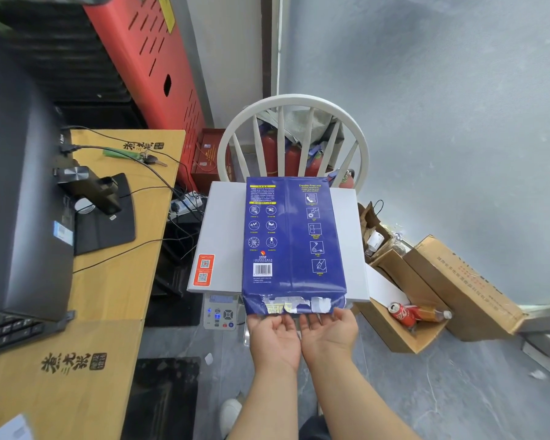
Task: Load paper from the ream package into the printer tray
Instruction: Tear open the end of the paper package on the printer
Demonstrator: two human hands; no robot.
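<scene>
Paper package [294,242] lies flat on the printer [218,236], torn end toward the person. Left hand [273,339] and right hand [329,331] sit palm-up beneath that end, each grip apart, fingertips hidden.

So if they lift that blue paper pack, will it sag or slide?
The blue ream package looks full and flat, so probably heavy and fairly stiff. Its wrapper looks glossy, maybe slippery on the printer lid. The torn near end could let sheets slip out.

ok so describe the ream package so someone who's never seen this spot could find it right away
Start at the white spindle-back chair by the grey wall; the flat light-grey printer sits in front of it. The ream package lies on the printer's lid, its torn near end over the front edge at the left hand and right hand. It is the only deep blue wrapper, printed with white icons and a barcode.
</scene>
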